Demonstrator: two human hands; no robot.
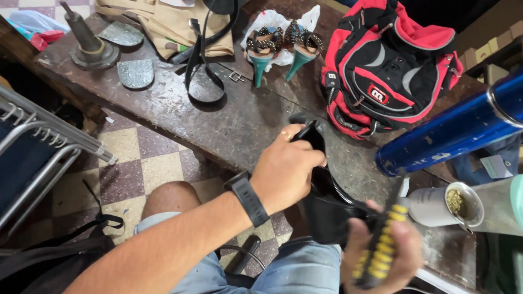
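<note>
Right hand [381, 256] sits nearest the lens, grip closed around a tool [381, 245] with a black and yellow ribbed handle, low in the frame. Just above it, the left hand [286, 169], with a ring on one finger and a black watch [248, 198] on the wrist, has its grip closed over the top edge of a black boot [327, 209]. That boot hangs between the two hands, over the lap and against the near edge of the bench [239, 125], its zip line showing along the open side.

Moving outward: a cup [444, 204] full of green herb stands just right of the boot, and a shiny blue tube [457, 128] slants above it. A red and black backpack [389, 65] lies on the bench beyond the hands. Left of that, a pair of teal high heels [280, 46] rests on white plastic, then black straps [201, 60] draped off a tan bag [174, 24]. Far left, an iron shoe last [90, 46] stands on its stand with sole plates beside it. Checkered floor [141, 169] shows under the bench, and a metal chair frame [43, 136] sits at the left.
</note>
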